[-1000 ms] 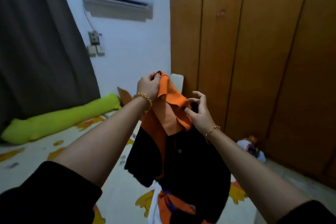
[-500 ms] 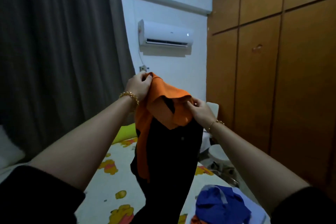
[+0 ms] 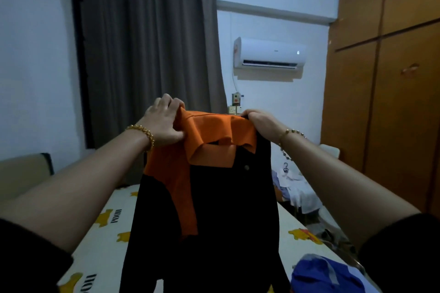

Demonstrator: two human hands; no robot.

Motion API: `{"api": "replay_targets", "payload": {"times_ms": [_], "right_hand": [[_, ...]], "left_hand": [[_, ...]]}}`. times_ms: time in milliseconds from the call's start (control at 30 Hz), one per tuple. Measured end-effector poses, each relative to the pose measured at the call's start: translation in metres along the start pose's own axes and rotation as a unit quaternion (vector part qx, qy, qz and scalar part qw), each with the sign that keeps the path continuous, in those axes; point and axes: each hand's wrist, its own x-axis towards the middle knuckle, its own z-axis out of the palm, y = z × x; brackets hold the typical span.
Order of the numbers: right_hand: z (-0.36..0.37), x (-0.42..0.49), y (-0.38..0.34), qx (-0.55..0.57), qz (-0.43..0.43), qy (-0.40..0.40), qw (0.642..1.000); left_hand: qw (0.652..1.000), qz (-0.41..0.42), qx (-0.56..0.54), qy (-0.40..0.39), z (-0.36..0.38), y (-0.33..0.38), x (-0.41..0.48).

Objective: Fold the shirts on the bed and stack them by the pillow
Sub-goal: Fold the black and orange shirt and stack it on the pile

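The black-and-orange polo shirt [image 3: 214, 209] hangs in the air above the bed [image 3: 104, 240], held up by its top edge and falling straight down in front of the person. The left hand [image 3: 164, 123] pinches the orange shoulder beside the collar [image 3: 214, 150], fingers curled over the cloth. The right hand [image 3: 262, 121] clutches the opposite shoulder, with fabric bunched under its knuckles. The shirt looks light and quite limp: the collar flops forward and the body drapes without holding any shape, so it will likely sag wherever it is not supported. The two shoulder seams seem the sensible places to hold it, kept apart so the front stays flat as it is laid down. The small button [image 3: 246, 167] at the placket marks the centre line for folding. A crumpled blue garment [image 3: 326, 276] lies on the bed at lower right. No pillow is in view.
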Motion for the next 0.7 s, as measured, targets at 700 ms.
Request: {"api": "replay_targets", "payload": {"times_ms": [700], "right_hand": [[0.133,0.057,-0.055,-0.075,-0.040,-0.025,0.996]], "left_hand": [[0.972,-0.169,-0.135,-0.088,-0.032,-0.193,-0.076]]}}
